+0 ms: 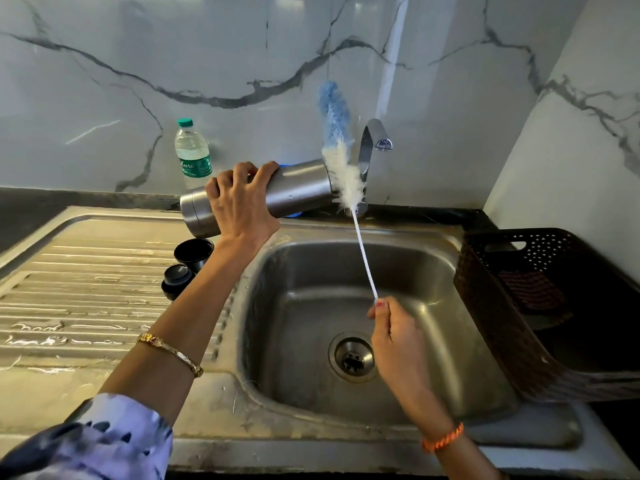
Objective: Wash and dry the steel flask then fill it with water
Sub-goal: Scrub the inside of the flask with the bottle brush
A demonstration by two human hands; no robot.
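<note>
My left hand (239, 202) grips the steel flask (298, 190) around its middle and holds it nearly sideways above the sink's back rim, mouth pointing right. A long bottle brush (337, 147) with blue and white bristles stands outside the flask, just in front of its mouth. My right hand (391, 327) pinches the bottom end of the brush's white handle over the sink basin (311, 306). The tap (372, 143) rises behind the brush; no water is seen running. The flask's black cup (193, 252) and stopper (177, 279) stand on the drainboard.
A plastic water bottle (192, 154) with a green cap stands against the marble wall. A dark perforated basket (540, 306) sits to the right of the sink. The ribbed steel drainboard (86, 299) lies to the left, wet in spots. Something blue (292, 213) peeks out behind the flask.
</note>
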